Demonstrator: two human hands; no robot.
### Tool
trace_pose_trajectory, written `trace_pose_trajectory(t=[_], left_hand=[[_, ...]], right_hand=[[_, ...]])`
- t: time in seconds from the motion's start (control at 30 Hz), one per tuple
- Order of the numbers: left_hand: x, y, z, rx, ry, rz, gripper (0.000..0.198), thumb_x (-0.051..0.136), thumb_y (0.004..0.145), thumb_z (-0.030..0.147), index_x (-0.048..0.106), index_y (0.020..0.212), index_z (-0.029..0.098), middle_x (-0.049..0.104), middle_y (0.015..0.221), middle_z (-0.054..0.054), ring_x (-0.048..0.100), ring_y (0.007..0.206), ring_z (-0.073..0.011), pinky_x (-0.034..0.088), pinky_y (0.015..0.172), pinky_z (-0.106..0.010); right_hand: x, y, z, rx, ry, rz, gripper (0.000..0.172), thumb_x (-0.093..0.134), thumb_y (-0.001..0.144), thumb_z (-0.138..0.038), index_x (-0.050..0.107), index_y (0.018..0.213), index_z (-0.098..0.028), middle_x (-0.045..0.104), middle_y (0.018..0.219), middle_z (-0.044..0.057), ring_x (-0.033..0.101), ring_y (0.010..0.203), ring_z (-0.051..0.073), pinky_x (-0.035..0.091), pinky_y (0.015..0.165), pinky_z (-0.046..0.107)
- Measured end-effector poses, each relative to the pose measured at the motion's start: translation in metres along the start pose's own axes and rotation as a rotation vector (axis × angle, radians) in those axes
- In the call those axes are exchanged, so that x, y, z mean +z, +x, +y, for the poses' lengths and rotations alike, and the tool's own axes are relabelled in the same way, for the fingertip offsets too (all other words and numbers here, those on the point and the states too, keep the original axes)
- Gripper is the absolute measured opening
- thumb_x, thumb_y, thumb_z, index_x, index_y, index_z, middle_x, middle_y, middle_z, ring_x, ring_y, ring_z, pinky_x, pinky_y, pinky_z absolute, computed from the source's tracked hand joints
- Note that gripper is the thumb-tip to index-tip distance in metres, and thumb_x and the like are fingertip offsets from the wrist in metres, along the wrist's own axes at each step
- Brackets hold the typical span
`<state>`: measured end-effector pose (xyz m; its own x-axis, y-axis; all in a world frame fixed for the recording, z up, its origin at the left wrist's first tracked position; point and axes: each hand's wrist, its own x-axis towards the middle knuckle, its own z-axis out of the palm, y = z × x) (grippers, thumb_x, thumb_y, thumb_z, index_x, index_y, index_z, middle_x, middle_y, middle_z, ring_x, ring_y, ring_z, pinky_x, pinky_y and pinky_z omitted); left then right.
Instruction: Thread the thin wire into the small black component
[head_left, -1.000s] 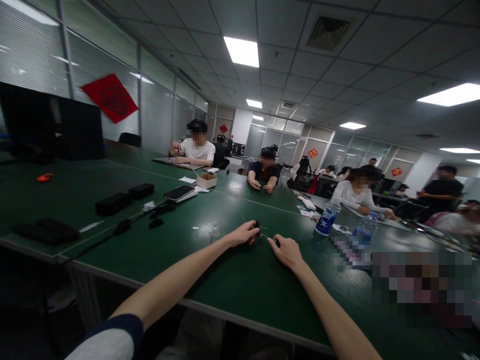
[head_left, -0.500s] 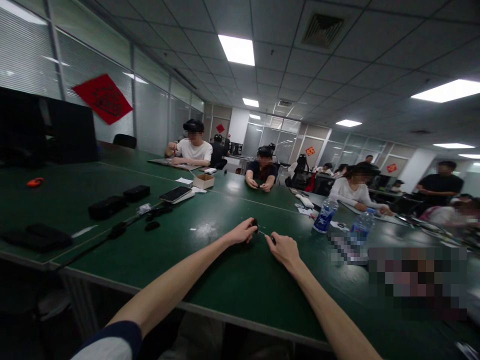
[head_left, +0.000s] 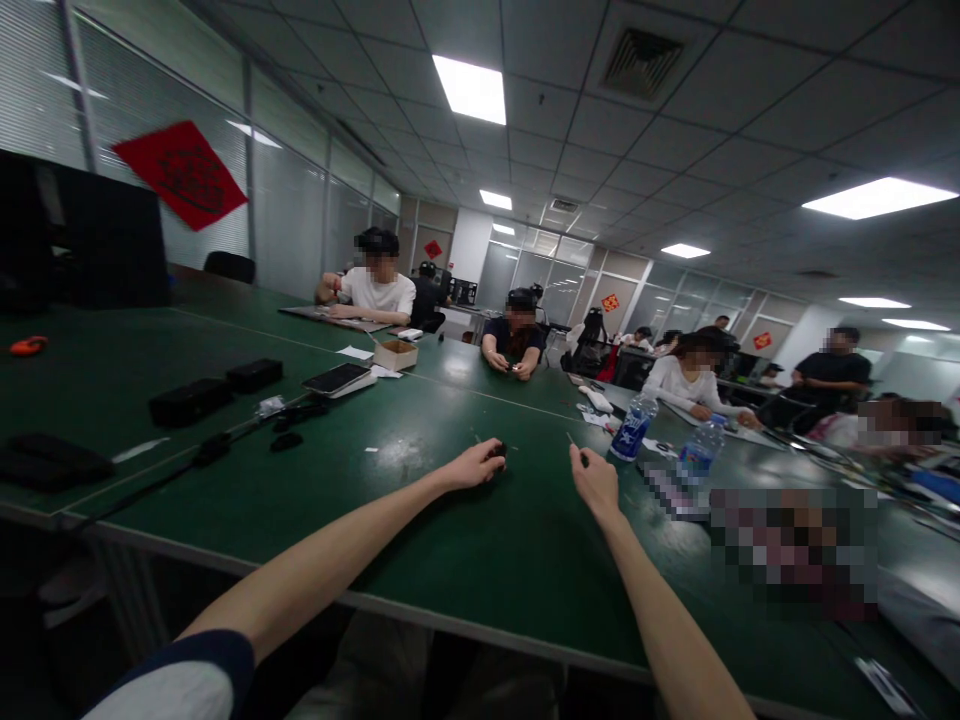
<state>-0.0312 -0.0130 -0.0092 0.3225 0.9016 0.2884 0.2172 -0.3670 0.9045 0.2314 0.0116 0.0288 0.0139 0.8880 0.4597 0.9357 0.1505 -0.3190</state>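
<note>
Both my arms reach out over a long green table (head_left: 465, 560). My left hand (head_left: 474, 465) rests on the tabletop with its fingers curled round a small black object (head_left: 498, 451). My right hand (head_left: 594, 482) is lifted a little to the right, pinched on a thin dark stick-like tool (head_left: 578, 450) that points up and away. The two hands are apart, with bare green tabletop between them.
Two water bottles (head_left: 630, 428) stand right of my right hand. Black cases (head_left: 189, 401), a cable and a phone (head_left: 336, 379) lie to the left; a small cardboard box (head_left: 396, 353) sits farther back. Several other people sit around the tables beyond.
My right hand has pulled away to the right and up from my left hand, taking the thin tool with it. The view has shifted slightly leftward.
</note>
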Motion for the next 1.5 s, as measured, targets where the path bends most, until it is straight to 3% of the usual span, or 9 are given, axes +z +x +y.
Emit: trace_pose_trajectory(t=[0.13,0.27,0.47,1.5], left_hand=[[0.000,0.002,0.000,-0.036,-0.109,0.037,0.027,0.048,0.085,0.039,0.048,0.097,0.016,0.058,0.079,-0.001,0.048,0.050,-0.0059,0.038,0.046,-0.017],[0.001,0.006,-0.004,-0.030,-0.172,0.020,0.025,0.046,0.086,0.036,0.047,0.102,0.016,0.059,0.092,-0.005,0.051,0.051,-0.0052,0.038,0.045,-0.017],[0.002,0.009,-0.009,-0.046,-0.215,-0.002,0.028,0.048,0.085,0.036,0.046,0.105,0.016,0.061,0.096,-0.007,0.054,0.052,-0.0051,0.039,0.045,-0.016],[0.003,0.007,-0.004,-0.060,-0.180,0.012,0.030,0.050,0.084,0.033,0.050,0.107,0.015,0.061,0.091,-0.006,0.054,0.053,-0.0058,0.041,0.048,-0.017]], right_hand=[[0.002,-0.001,0.009,-0.115,0.068,-0.117,0.058,0.020,0.093,-0.055,0.066,0.090,-0.021,0.067,0.082,0.007,0.061,0.074,0.018,0.040,0.066,0.026],[0.010,-0.014,-0.018,-0.310,0.077,-0.276,0.052,0.026,0.093,-0.056,0.066,0.091,-0.023,0.068,0.081,0.003,0.060,0.071,0.016,0.040,0.065,0.024],[0.019,-0.033,-0.051,-0.438,-0.084,-0.290,0.050,0.031,0.090,-0.059,0.066,0.091,-0.024,0.067,0.079,0.004,0.061,0.075,0.017,0.038,0.066,0.024],[0.014,-0.026,-0.039,-0.467,-0.063,-0.332,0.048,0.032,0.090,-0.059,0.066,0.091,-0.025,0.068,0.081,0.004,0.061,0.078,0.018,0.039,0.071,0.025]])
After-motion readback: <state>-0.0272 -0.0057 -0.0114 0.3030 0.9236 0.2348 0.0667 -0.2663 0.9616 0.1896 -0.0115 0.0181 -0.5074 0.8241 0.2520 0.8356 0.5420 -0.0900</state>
